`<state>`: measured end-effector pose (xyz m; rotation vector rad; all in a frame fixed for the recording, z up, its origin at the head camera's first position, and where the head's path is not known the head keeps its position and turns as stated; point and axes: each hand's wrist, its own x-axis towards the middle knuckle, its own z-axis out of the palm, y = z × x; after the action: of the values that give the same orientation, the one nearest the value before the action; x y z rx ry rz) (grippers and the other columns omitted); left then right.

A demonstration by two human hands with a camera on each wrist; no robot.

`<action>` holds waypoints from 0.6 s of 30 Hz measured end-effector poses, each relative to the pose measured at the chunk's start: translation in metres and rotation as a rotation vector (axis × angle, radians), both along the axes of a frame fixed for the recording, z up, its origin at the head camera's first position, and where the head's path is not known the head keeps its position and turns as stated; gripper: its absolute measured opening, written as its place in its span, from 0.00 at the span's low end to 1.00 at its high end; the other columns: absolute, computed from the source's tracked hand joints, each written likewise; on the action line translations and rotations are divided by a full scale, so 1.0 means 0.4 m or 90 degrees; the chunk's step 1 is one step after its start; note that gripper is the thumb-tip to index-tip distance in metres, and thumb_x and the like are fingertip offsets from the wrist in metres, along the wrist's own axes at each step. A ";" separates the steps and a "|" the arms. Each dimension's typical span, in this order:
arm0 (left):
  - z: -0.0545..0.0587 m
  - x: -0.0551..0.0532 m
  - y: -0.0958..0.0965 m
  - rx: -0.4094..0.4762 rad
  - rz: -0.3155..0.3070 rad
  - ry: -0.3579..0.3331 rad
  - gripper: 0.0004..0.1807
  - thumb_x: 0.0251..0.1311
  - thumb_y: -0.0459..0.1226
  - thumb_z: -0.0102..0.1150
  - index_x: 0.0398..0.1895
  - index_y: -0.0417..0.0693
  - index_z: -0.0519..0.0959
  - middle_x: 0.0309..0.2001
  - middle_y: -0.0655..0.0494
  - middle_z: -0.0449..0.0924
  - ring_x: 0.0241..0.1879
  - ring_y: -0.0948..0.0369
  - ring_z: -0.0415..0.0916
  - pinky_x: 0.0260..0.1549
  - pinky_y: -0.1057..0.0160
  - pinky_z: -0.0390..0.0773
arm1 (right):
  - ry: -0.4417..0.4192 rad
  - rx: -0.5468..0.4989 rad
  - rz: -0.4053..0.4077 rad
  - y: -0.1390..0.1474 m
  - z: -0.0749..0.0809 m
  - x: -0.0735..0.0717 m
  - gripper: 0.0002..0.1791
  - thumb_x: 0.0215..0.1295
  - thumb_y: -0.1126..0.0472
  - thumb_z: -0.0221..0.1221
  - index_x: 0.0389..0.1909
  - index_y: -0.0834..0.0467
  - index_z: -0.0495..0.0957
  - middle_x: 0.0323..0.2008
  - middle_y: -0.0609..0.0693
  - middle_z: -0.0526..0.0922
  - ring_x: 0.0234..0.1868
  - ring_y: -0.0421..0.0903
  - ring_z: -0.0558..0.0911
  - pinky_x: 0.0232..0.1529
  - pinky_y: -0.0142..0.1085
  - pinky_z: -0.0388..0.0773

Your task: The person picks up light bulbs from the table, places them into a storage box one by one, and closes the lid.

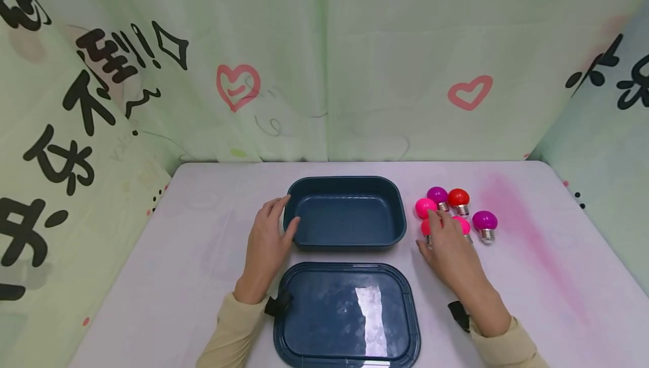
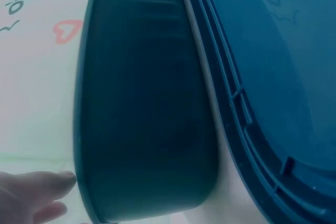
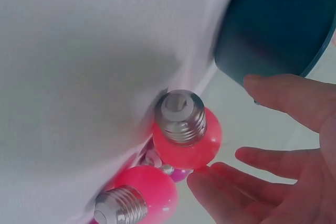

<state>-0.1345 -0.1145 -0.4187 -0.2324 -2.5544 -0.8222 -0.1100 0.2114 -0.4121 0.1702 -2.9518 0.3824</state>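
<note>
My left hand (image 1: 266,244) rests its fingertips against the left end of a dark blue plastic box (image 1: 350,243), thumb right at the rim. Below the box lies its dark blue lid (image 1: 324,323). My right hand (image 1: 448,252) reaches over a group of small light bulbs, fingers extended. In the right wrist view its thumb stands apart from the fingers, and fingertips are right at a pinkish-red bulb (image 3: 209,142) with a silver screw base. A pink bulb (image 3: 160,192) lies beside that one. The hand partly hides the nearest bulbs in the head view.
Around the right hand lie a red bulb (image 1: 458,196), a purple bulb (image 1: 436,194), another pink bulb (image 1: 425,207) and, farther right, a purple bulb (image 1: 484,220). A white-covered table (image 1: 203,278) carries everything. Pale green curtains (image 1: 385,75) with drawings enclose its back and sides.
</note>
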 end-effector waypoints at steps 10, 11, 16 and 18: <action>-0.017 -0.021 -0.004 0.081 0.003 -0.069 0.25 0.63 0.37 0.66 0.63 0.40 0.75 0.55 0.41 0.78 0.46 0.50 0.81 0.40 0.54 0.85 | 0.021 -0.002 0.001 0.014 -0.003 -0.006 0.39 0.48 0.64 0.75 0.58 0.77 0.69 0.55 0.76 0.72 0.55 0.71 0.74 0.50 0.60 0.79; -0.020 -0.022 -0.006 0.092 0.003 -0.071 0.25 0.63 0.37 0.65 0.63 0.40 0.75 0.55 0.41 0.78 0.45 0.50 0.82 0.39 0.54 0.85 | 0.023 -0.001 0.001 0.015 -0.004 -0.006 0.38 0.48 0.65 0.75 0.58 0.77 0.69 0.54 0.75 0.73 0.54 0.71 0.74 0.49 0.60 0.79; -0.026 -0.029 -0.015 0.152 -0.005 -0.088 0.24 0.63 0.34 0.64 0.62 0.38 0.75 0.53 0.41 0.79 0.45 0.50 0.82 0.39 0.54 0.85 | 0.021 0.000 0.000 0.018 -0.007 -0.008 0.37 0.46 0.65 0.76 0.55 0.76 0.72 0.50 0.73 0.75 0.50 0.68 0.77 0.47 0.57 0.82; -0.027 -0.032 -0.018 0.170 -0.007 -0.096 0.24 0.64 0.34 0.64 0.62 0.38 0.75 0.52 0.41 0.79 0.45 0.50 0.82 0.39 0.53 0.85 | 0.018 0.002 0.000 0.018 -0.007 -0.008 0.36 0.45 0.65 0.77 0.55 0.75 0.73 0.49 0.73 0.75 0.49 0.67 0.77 0.45 0.57 0.82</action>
<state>-0.1474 -0.1218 -0.4295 -0.1034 -2.5452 -1.2130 -0.1130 0.2187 -0.4148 0.1734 -2.9252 0.3731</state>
